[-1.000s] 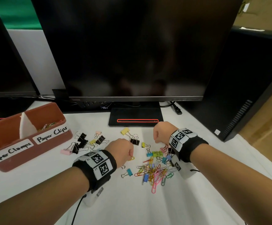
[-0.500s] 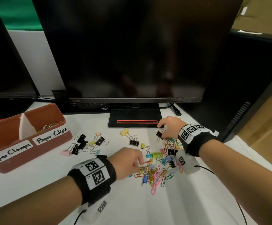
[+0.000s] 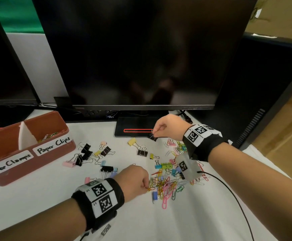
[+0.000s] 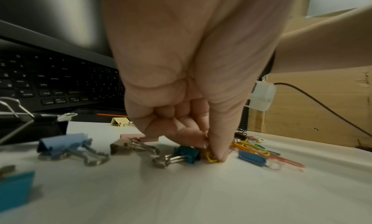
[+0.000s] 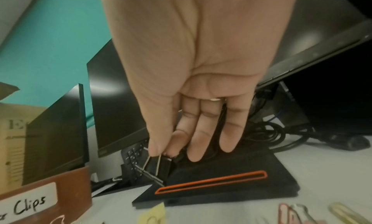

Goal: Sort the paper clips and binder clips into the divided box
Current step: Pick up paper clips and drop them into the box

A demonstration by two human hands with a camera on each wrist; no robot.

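Note:
A brown divided box [image 3: 54,150] labelled "Paper Clamps" and "Paper Clips" stands at the left; its right compartment holds several paper clips [image 3: 50,135]. Coloured paper clips [image 3: 166,187] lie heaped mid-table, with binder clips [image 3: 86,153] scattered between heap and box. My left hand [image 3: 134,180] is down at the heap's left edge, thumb and forefinger pinching a yellow paper clip [image 4: 211,157] on the cloth. My right hand [image 3: 166,126] is raised by the monitor base, pinching the wire handle of a black binder clip [image 5: 159,165] that hangs below it [image 3: 153,137].
A big monitor [image 3: 141,53] and its black base [image 3: 134,129] stand right behind the clips. A second screen [image 3: 6,66] and a keyboard [image 4: 50,81] are at the back left. A dark case [image 3: 263,87] rises at the right. A black cable [image 3: 228,192] trails from my right wrist.
My right hand went from the heap back toward the monitor base and lifted a black binder clip. My left hand slid right into the heap and closed on a yellow paper clip.

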